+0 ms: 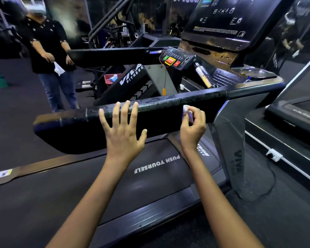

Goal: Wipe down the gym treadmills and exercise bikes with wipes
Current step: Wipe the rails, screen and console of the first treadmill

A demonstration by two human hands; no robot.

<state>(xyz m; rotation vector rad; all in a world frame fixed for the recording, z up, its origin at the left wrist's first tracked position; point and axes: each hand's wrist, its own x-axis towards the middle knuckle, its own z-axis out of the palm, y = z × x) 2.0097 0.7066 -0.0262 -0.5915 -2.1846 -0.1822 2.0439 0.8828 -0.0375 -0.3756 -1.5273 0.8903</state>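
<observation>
Wipe (186, 111), wadded small, is pinched in the right hand (193, 126) against the near handrail (150, 104); left hand (123, 129) is spread on it. Risk: small contact area may leave grime streaks.

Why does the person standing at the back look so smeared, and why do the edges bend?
Head view: the bystander at upper left is motion-blurred, while the left hand and handrail stay sharp; the wide-angle lens bows the treadmill's lines; dim room, glare on the console screen.
</observation>
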